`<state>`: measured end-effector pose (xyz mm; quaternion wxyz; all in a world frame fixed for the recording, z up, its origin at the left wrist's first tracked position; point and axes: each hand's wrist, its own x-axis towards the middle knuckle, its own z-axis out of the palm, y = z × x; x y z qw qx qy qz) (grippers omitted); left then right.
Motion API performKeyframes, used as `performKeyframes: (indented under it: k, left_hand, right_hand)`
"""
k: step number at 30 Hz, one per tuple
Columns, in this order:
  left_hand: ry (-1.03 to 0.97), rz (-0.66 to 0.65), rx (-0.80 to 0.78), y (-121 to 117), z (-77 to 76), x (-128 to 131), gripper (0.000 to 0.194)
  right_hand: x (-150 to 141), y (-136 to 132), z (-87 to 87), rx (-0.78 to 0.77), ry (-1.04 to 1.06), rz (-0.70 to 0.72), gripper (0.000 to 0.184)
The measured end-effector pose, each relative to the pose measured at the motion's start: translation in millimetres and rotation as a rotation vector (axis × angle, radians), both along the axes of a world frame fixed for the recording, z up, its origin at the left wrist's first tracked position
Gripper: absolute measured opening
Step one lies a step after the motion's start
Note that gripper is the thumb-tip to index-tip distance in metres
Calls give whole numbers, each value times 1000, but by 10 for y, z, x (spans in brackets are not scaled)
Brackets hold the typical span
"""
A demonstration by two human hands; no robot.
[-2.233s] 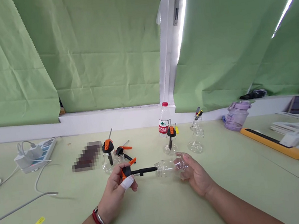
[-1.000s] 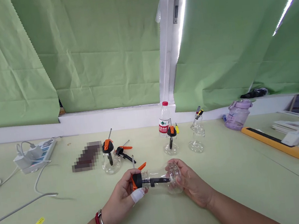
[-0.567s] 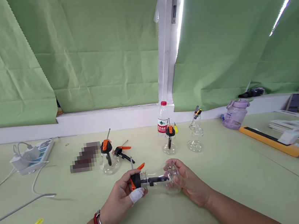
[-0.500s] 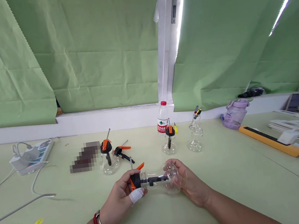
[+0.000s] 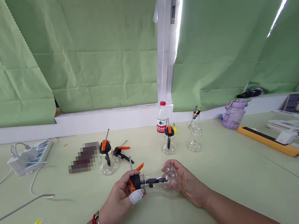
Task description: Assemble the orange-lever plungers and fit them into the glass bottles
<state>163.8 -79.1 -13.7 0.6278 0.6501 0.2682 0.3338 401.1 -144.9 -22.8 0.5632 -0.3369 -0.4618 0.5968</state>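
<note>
A small clear plastic bottle (image 5: 166,179) lies sideways above the table between my hands. My right hand (image 5: 188,184) wraps round its base. A black and orange pump head (image 5: 135,182) sits in the bottle's neck, its black tube running inside the bottle. My left hand (image 5: 121,198), with a white bandage on one finger and a red bracelet at the wrist, pinches this pump head.
Behind stand a clear bottle with a pump (image 5: 106,160), a loose pump head (image 5: 122,153), two more small clear bottles (image 5: 168,142) (image 5: 194,137), a labelled water bottle (image 5: 162,124) and a purple jug (image 5: 234,114). A power strip (image 5: 30,157) lies left, an orange bar (image 5: 269,141) right.
The pump's tube was outside the bottle's mouth at first; it has slid in and the head now sits at the neck. Both hands drew slightly nearer to me.
</note>
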Motion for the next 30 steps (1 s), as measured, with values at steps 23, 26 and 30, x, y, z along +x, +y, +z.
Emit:
performKeyframes:
  k: [23,26,30]
  left_hand:
    - [30,-24,-69,23,-57,-22,51]
    - [40,-20,-72,28,-57,-18,51]
    - [53,-13,-74,28,-45,-13,52]
  right_hand:
    - [12,18,-42,0,-29,35,59]
    - [11,12,-47,5,-40,35,59]
    - [-1,-3,-24,1,-36,38,56]
